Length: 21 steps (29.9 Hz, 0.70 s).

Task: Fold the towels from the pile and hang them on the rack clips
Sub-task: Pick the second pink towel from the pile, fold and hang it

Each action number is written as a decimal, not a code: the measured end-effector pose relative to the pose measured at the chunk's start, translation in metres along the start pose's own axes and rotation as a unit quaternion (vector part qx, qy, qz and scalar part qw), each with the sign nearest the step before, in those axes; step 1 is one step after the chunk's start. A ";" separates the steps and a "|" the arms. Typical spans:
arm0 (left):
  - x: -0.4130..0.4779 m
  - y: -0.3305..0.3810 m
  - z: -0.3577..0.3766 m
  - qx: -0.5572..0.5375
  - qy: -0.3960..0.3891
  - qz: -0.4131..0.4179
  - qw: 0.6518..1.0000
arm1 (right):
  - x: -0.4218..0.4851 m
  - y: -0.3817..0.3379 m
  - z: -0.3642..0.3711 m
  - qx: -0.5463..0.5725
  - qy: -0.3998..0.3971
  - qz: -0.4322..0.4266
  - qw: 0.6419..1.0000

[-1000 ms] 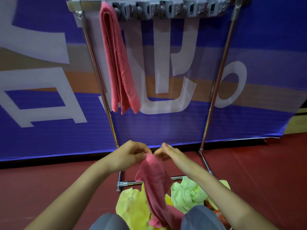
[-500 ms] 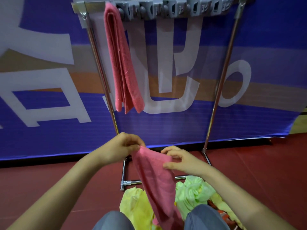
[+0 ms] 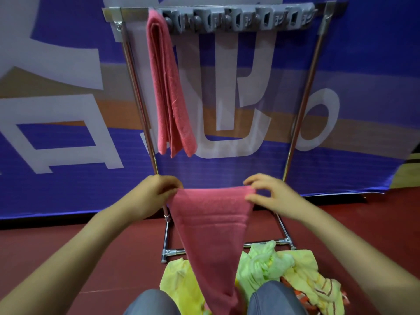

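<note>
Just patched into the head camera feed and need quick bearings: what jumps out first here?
A pink towel stretched between the left hand and right hand at centre, its lower end trailing down between the knees. Behind it, a folded pink towel hangs from the leftmost end of the grey clip bar on the metal rack; the other clips look free. A pile of yellow and green towels lies on the red floor at the rack's foot.

Blue banner [image 3: 363,64] with large white lettering above dark red floor [image 3: 68,258]
</note>
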<state>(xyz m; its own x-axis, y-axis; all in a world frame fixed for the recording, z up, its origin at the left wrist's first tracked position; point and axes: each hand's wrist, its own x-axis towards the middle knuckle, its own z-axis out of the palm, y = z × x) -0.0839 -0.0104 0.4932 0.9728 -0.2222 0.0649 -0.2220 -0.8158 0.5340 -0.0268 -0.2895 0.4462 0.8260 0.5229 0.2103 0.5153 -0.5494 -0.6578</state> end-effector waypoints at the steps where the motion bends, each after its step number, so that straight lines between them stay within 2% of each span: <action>1: 0.001 0.002 -0.004 0.004 0.021 0.001 1.000 | 0.003 -0.009 -0.008 0.026 0.037 -0.008 0.999; 4: 0.002 0.021 -0.023 0.034 0.108 0.043 0.993 | 0.010 -0.036 -0.030 0.059 0.172 -0.035 0.983; 6: 0.001 0.038 -0.040 0.053 0.180 0.086 0.979 | 0.015 -0.056 -0.048 0.079 0.233 -0.065 0.967; 8: 0.002 0.054 -0.059 0.069 0.231 0.120 0.963 | 0.019 -0.073 -0.066 0.106 0.255 -0.095 0.956; 10: 0.004 0.061 -0.070 0.080 0.253 0.127 0.956 | 0.022 -0.082 -0.077 0.130 0.239 -0.097 0.957; 14: 0.006 0.056 -0.062 0.074 0.219 0.091 0.969 | 0.018 -0.079 -0.075 0.109 0.177 -0.067 0.976; 18: 0.004 0.037 -0.041 -0.036 0.139 0.026 0.989 | 0.012 -0.060 -0.062 0.101 0.148 -0.012 0.984; 21: 0.002 0.033 -0.026 -0.149 0.090 -0.029 0.984 | 0.009 -0.049 -0.045 0.152 0.142 0.058 0.976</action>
<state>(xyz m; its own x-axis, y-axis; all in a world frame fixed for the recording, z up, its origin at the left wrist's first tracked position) -0.0876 -0.0233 0.5330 0.9852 -0.0605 0.1603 -0.1626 -0.6253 0.7633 -0.0340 -0.2874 0.5128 0.9271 0.2431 0.2851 0.3583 -0.3525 -0.8645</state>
